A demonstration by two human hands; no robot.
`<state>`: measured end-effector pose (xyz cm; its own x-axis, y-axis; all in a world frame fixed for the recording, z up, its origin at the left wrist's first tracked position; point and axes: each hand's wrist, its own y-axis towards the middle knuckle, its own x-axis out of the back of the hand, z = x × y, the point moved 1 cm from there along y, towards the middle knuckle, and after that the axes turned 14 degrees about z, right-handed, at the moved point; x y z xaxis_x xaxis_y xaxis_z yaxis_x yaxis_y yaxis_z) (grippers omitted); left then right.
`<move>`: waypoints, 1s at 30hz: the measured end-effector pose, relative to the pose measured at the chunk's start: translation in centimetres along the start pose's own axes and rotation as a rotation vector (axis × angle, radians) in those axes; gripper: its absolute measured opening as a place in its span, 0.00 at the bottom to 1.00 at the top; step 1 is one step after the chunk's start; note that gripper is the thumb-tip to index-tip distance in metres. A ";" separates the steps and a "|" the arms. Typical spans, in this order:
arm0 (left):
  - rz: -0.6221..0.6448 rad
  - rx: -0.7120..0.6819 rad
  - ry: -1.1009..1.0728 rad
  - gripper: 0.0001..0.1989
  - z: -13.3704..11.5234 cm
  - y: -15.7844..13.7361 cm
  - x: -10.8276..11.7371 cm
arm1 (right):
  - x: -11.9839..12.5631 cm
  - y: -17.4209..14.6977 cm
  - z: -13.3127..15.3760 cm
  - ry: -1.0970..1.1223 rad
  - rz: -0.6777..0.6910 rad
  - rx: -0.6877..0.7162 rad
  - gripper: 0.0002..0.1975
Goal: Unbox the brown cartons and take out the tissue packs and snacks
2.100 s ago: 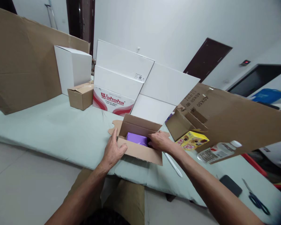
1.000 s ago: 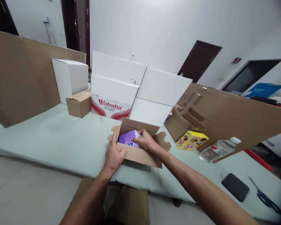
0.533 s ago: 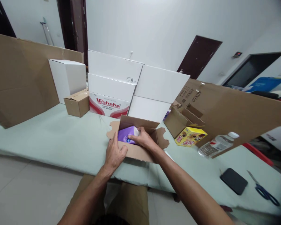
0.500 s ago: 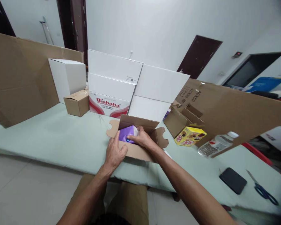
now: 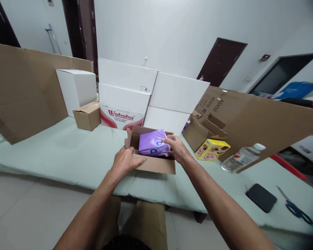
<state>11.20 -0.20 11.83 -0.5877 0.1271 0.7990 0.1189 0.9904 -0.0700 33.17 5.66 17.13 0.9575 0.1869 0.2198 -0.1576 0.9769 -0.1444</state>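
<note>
An open cardboard box [image 5: 156, 165] stands on the cloth-covered table in front of me, its flaps up. A purple soft pack of tissues [image 5: 152, 140] lies slightly tilted in the mouth of the box, its upper part above the front wall. My right hand [image 5: 176, 147] grips the pack's right end, thumb on top. Around the box's left front corner my left hand [image 5: 126, 160] is closed, with its thumb lying along the front wall. The bottom of the box is hidden under the pack.
Behind the box stands a white Wahaba-type carton [image 5: 122, 116]. A small brown box [image 5: 87, 117] and a white box [image 5: 80, 86] are at left. To the right are a yellow box [image 5: 211, 150], water bottle [image 5: 241, 159], black flat case [image 5: 261, 198] and scissors [image 5: 293, 208].
The tissue pack has risen and shifted right with my right hand, which moved to its right end. My left hand has left the pack and now holds the box's corner.
</note>
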 end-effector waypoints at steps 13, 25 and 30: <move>-0.488 -0.222 -0.217 0.26 0.1 -1.7 0.5 | 2.0 -7.4 -0.5 0.406 0.087 0.284 0.15; -0.274 -0.489 -0.909 0.39 -2.4 -6.1 -4.2 | -4.0 -13.4 -4.1 0.361 0.005 0.466 0.31; -0.395 -0.512 -0.913 0.31 -3.6 -6.6 -4.8 | -7.0 -13.9 -5.6 0.242 -0.301 0.434 0.22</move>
<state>16.08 -7.48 10.61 -0.9991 0.0084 -0.0420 -0.0144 0.8578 0.5138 29.99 -9.82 12.23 0.9954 -0.0851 -0.0439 0.0946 0.9460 0.3102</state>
